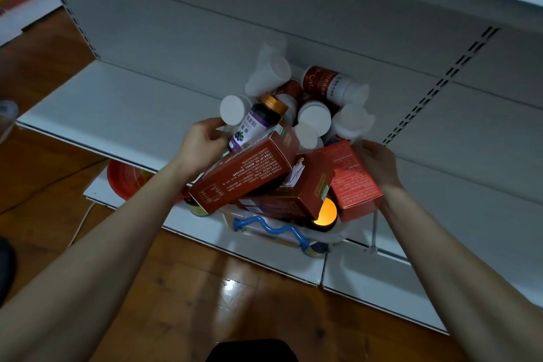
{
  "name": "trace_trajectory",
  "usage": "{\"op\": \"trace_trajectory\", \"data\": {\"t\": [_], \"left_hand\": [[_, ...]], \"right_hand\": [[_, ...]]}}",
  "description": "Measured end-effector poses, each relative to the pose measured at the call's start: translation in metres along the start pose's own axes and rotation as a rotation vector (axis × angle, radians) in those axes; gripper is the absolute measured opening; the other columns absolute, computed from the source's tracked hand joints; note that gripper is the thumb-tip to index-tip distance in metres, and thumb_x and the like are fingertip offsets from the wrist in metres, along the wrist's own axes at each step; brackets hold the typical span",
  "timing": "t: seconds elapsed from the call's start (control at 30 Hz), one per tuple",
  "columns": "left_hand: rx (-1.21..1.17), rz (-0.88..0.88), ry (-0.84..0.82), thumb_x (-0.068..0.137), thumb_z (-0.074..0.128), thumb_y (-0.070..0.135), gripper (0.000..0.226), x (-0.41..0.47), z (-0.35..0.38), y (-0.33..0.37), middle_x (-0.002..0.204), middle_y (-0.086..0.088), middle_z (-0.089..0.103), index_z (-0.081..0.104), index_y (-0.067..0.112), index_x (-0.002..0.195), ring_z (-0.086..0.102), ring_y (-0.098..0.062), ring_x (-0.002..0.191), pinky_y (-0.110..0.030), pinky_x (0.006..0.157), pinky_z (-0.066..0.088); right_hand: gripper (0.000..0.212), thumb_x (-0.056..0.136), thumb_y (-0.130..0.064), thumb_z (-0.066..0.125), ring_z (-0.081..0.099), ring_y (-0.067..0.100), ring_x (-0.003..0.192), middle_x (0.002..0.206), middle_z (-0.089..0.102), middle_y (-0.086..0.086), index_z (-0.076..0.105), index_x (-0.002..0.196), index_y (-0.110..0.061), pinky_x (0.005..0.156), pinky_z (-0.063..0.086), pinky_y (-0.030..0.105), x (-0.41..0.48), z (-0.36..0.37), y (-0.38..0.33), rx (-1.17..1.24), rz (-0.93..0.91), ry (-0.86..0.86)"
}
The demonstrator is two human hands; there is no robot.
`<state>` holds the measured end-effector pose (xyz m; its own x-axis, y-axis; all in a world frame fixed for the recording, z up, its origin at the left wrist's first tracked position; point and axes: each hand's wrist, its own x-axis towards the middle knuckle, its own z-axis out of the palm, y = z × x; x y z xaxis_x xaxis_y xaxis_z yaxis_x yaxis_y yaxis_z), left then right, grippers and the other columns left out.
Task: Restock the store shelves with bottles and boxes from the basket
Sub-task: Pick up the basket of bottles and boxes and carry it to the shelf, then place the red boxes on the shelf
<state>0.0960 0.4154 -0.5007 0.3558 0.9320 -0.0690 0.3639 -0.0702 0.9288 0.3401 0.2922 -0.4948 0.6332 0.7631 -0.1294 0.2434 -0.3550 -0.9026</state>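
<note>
Basket (335, 236), heaped with bottles (316, 116) and boxes (246, 173), is held between the two hands. The left hand (202, 147) curls its fingers round the near side, beside a purple-label bottle (255, 123). The right hand (377, 161) grips the opposite side, behind a red box (357, 182). The white shelf (117, 103) lies just beyond both hands. Judging by the full heap, restocking is only starting, and every item is left to shelve.
</note>
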Motion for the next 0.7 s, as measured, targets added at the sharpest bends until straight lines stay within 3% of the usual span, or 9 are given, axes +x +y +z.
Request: {"op": "trace_trajectory", "data": {"t": [0.1, 0.33, 0.43, 0.5, 0.6, 0.7], "left_hand": [[0.006, -0.042, -0.015, 0.091, 0.055, 0.008, 0.03, -0.002, -0.002, -0.001, 0.093, -0.008, 0.067, 0.058, 0.011, 0.121, 0.063, 0.004, 0.055, -0.016, 0.056, 0.052], [-0.068, -0.128, -0.023, 0.093, 0.054, 0.009, 0.038, -0.008, -0.004, 0.003, 0.098, -0.004, 0.064, 0.049, 0.012, 0.131, 0.063, 0.006, 0.054, -0.01, 0.052, 0.05], [-0.042, -0.134, -0.042, 0.093, 0.054, 0.013, 0.039, -0.009, -0.004, 0.007, 0.099, -0.006, 0.064, 0.048, 0.012, 0.132, 0.064, 0.003, 0.056, -0.011, 0.053, 0.051], [-0.063, -0.183, -0.044, 0.095, 0.051, 0.017, 0.04, -0.01, -0.007, 0.008, 0.101, -0.008, 0.063, 0.045, 0.01, 0.134, 0.066, -0.008, 0.07, -0.019, 0.061, 0.053], [-0.056, -0.223, 0.05, 0.097, 0.046, 0.019, 0.04, -0.021, -0.018, 0.013, 0.116, -0.014, 0.059, 0.043, 0.006, 0.135, 0.059, -0.021, 0.098, -0.036, 0.082, 0.052], [0.072, -0.002, 0.161, 0.095, 0.05, 0.026, 0.039, -0.056, -0.033, 0.029, 0.123, -0.009, 0.058, 0.051, 0.007, 0.129, 0.055, -0.016, 0.109, -0.036, 0.094, 0.047]], "right_hand": [[0.02, 0.095, -0.02, 0.049, 0.057, -0.006, 0.048, 0.074, 0.061, 0.0, 0.062, 0.09, -0.007, 0.044, 0.039, 0.003, -0.001, 0.0, 0.001, -0.012, 0.001, -0.007], [0.035, 0.094, -0.025, 0.051, 0.054, 0.014, 0.087, 0.103, 0.057, 0.006, 0.057, 0.119, -0.001, 0.044, 0.035, -0.003, 0.0, 0.0, -0.001, -0.02, 0.073, 0.023], [0.038, 0.094, -0.023, 0.051, 0.053, 0.006, 0.074, 0.107, 0.057, 0.008, 0.053, 0.123, 0.001, 0.042, 0.037, -0.001, -0.001, 0.0, -0.003, 0.021, 0.107, 0.007], [0.045, 0.093, -0.023, 0.053, 0.053, 0.006, 0.072, 0.119, 0.057, 0.013, 0.046, 0.131, 0.001, 0.042, 0.041, 0.005, -0.003, -0.001, -0.005, 0.085, 0.176, -0.042], [0.056, 0.09, -0.02, 0.058, 0.059, 0.018, 0.083, 0.128, 0.053, 0.019, 0.036, 0.138, -0.003, 0.056, 0.049, 0.022, -0.012, -0.011, -0.013, 0.181, 0.314, -0.081], [0.051, 0.088, -0.023, 0.06, 0.058, 0.026, 0.106, 0.124, 0.056, 0.015, 0.043, 0.133, -0.005, 0.082, 0.05, 0.037, -0.028, -0.029, -0.024, 0.099, 0.287, -0.027]]}}
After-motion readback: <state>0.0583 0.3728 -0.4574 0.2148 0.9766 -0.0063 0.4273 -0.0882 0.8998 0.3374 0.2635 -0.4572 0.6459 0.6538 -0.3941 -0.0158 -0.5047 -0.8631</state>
